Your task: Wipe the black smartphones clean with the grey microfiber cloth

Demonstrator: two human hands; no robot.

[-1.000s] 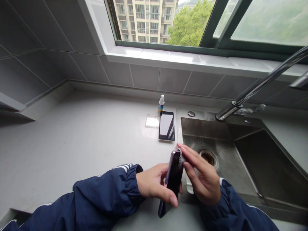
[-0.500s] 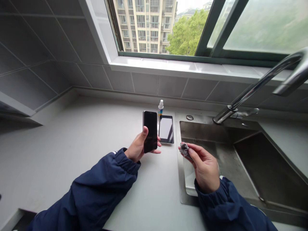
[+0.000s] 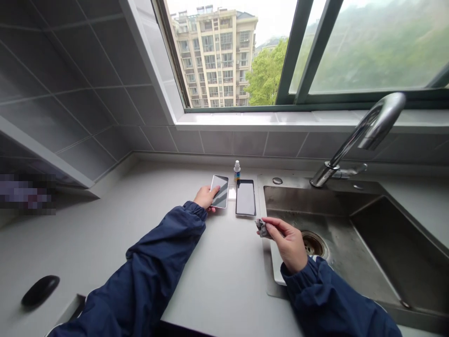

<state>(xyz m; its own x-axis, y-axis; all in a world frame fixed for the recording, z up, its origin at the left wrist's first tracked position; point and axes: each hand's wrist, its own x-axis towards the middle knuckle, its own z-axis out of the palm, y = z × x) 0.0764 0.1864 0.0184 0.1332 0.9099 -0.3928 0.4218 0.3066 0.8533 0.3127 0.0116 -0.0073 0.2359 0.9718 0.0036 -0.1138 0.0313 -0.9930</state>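
My left hand [image 3: 206, 197] grips a smartphone [image 3: 220, 193] by its left edge, thumb on the screen, low over or on the countertop; whether it touches the surface I cannot tell. In the fingertips of my right hand [image 3: 289, 241] is a crumpled grey cloth [image 3: 261, 228], held near the sink's left rim. A second dark-framed device with a pale reflecting screen [image 3: 245, 199] lies flat between the two hands. Behind it stands a small white bottle [image 3: 237, 171] with a blue and yellow label. A small white item [image 3: 232, 192] lies between the phone and this device.
At the right is a steel sink [image 3: 268, 262] with a drain [image 3: 312, 244] and a chrome tap [image 3: 345, 145] arching over it. A black oval object [image 3: 40, 291] lies on the white countertop [image 3: 206, 271] at the lower left. A window ledge [image 3: 245, 120] runs along the back.
My left hand has lowered the smartphone from upright to nearly flat, farther forward on the counter. My right hand still holds the cloth, slightly farther left. The camera view has tilted up.
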